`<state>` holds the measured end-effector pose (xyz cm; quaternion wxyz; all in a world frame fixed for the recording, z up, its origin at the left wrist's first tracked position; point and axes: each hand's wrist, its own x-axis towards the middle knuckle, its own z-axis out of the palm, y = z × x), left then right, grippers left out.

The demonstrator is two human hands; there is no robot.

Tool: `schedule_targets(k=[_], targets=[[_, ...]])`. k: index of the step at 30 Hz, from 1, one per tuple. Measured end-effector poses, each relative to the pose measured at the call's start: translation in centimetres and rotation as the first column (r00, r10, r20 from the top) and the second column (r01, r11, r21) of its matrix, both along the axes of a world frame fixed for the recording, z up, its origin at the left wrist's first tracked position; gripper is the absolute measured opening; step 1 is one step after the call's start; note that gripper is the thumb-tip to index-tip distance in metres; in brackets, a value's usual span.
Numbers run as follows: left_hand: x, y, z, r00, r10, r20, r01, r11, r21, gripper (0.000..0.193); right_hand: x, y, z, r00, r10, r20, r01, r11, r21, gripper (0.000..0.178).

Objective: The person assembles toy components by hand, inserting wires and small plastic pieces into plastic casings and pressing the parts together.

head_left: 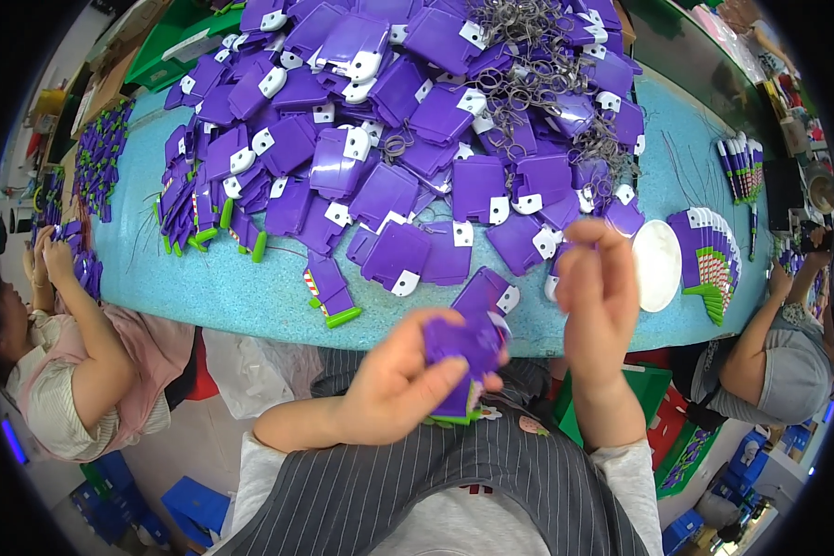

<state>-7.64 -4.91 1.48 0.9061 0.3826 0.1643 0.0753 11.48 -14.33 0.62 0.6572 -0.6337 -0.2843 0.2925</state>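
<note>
In front of my apron, my left hand (pixel 385 394) is closed around a flat purple plastic piece (pixel 459 341) with a bright green lower edge, the thumb pressed on its face. My right hand (pixel 602 301) is raised to the right of it, apart from the piece. Motion blurs its fingers, so I cannot tell whether they hold anything. Just beyond both hands lies a purple plate with a white corner (pixel 486 289). A purple piece with a green end and striped edge (pixel 329 289) rests on the table, left of centre.
A big heap of purple plates with white corners (pixel 296 148) covers the blue table (pixel 241 301). Tangled metal rings (pixel 519 74) lie on its right side. A white oval dish (pixel 657 269) stands beside fanned purple-green pieces (pixel 709 264). Other people (pixel 111 371) sit left and right.
</note>
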Motion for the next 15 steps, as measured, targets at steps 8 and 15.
schedule_targets(k=[8, 15], targets=[[1.7, -1.2, -1.8, 0.925, 0.274, 0.265, -0.298, 0.084, 0.951, 0.037, -3.5, -1.4, 0.0, 0.900, 0.290, 0.325, -0.280, 0.957, -0.079, 0.027], [1.6, -2.4, -3.1, 0.944, 0.324, 0.060, -0.289, 0.726, 0.624, 0.034, -5.2, -1.1, -1.3, 0.962, 0.206, 0.177, -0.208, 0.978, -0.003, 0.023]])
